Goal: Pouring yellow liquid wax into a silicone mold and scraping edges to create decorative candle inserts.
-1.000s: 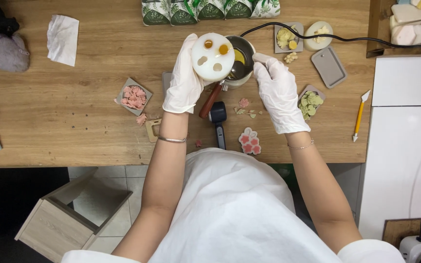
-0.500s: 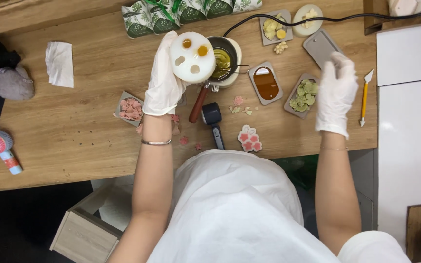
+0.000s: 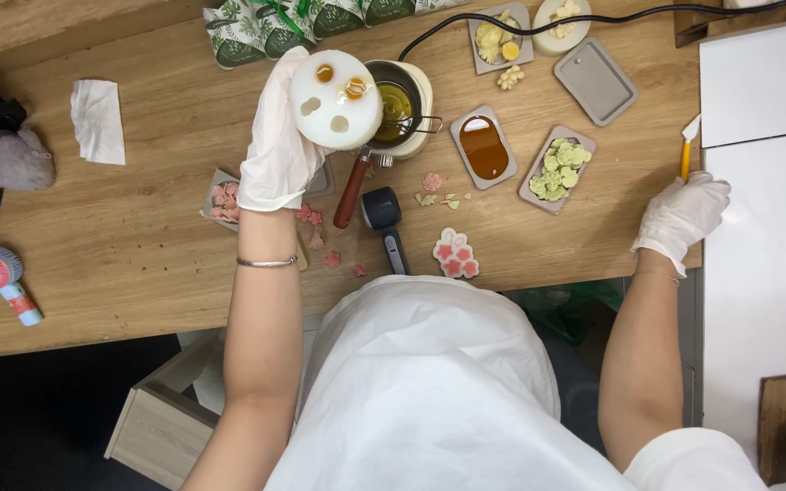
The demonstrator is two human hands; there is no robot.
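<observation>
While my left hand (image 3: 277, 150) clamps the soft, floppy white mold (image 3: 335, 100) by its rim beside the pot (image 3: 396, 105), I see my right hand (image 3: 680, 216) loosely curled at the yellow tool (image 3: 686, 156).

A row of soft packages (image 3: 320, 23) lies along the far edge of the wooden table (image 3: 138, 218), at top centre, just beyond the white round mould (image 3: 336, 100). They are pouch-shaped, white with a dark green leaf print, packed side by side and touching, and one carries a green ribbon or tie at its top. The upper parts are cut off by the frame edge; no other labels, signs or screens are visible.
</observation>
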